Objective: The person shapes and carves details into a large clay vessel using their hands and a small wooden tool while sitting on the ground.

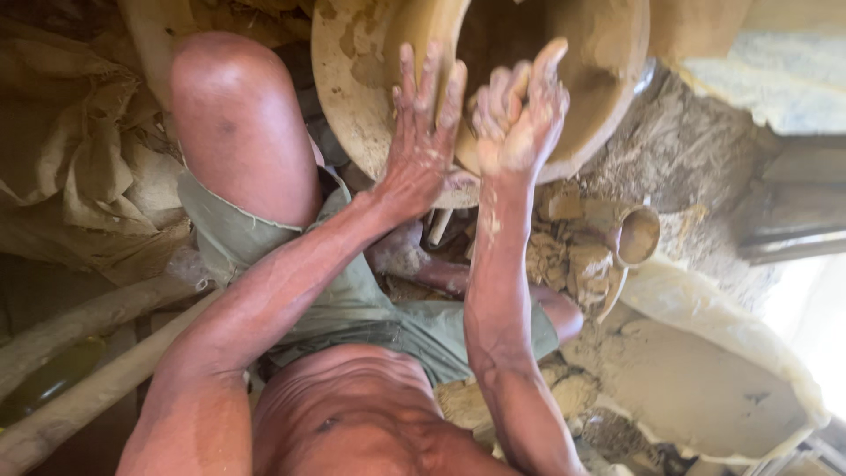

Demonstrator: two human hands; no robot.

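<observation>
**Asker:** While the person sits looking down over a bare knee [238,123], what are the hands doing?

**Describer:** Both hands are raised at the top centre of the frame, against a large clay pot [502,53] that fills the upper middle. The left hand [423,141] lies flat with fingers spread on the pot's outer wall, pressing rather than gripping. The right hand [518,115] is caked in wet clay, fingers loosely curled at the pot's rim, and it grasps nothing that I can make out.

**Asker:** How would this step be done well?

**Describer:** Judging by the pose, the wall is being shaped between two palms. It seems best to keep the flat hand as a steady support, press evenly from the other side, keep the clay moist, and work round the rim little by little so the wall stays even.

**Asker:** What lies nearby?

**Describer:** Right of centre sits a pile of clay lumps [564,256] with a small clay cup [636,236] beside it. A pale slab of clay [705,388] rests on plastic sheeting at lower right.

**Asker:** Any packages, labels or signs?

**Describer:** No labels or signs show. Crumpled brown sacking [79,150] fills the upper left, plain and unprinted.
</observation>
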